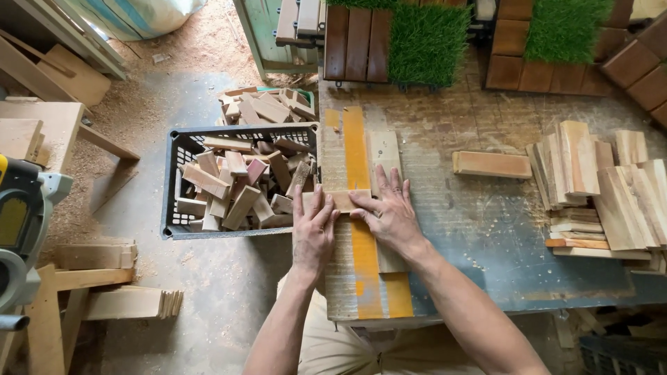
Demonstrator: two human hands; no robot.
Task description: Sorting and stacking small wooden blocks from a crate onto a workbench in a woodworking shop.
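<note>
Far left: miter saw [21, 229] edge, loose boards [104, 278] on the sawdust floor. Next, black plastic crate [174, 180] full of short wood offcuts [236, 187], touching the tabletop [486, 229] edge; a smaller green bin of blocks [267, 104] sits behind it. Left hand [314, 232] lies flat, fingers spread, pressing down on a small wood block [345, 200] and the grooved panel under it; not clenched, not gripping. Right hand [390, 215] also lies flat, fingertips on the block's right end and palm on the yellow-painted strip [358, 153]. The block lies crosswise over the yellow strip, between both hands, near the tabletop's left edge. Judgement: to do this well, keep even downward pressure from both palms, square the block against the strip edges, keep fingers clear of the ends. Further right: single board [492, 164] lying alone, then a stack of cut planks [604, 187] at the right edge. Top: wood-and-artificial-grass tiles [396, 42]
</note>
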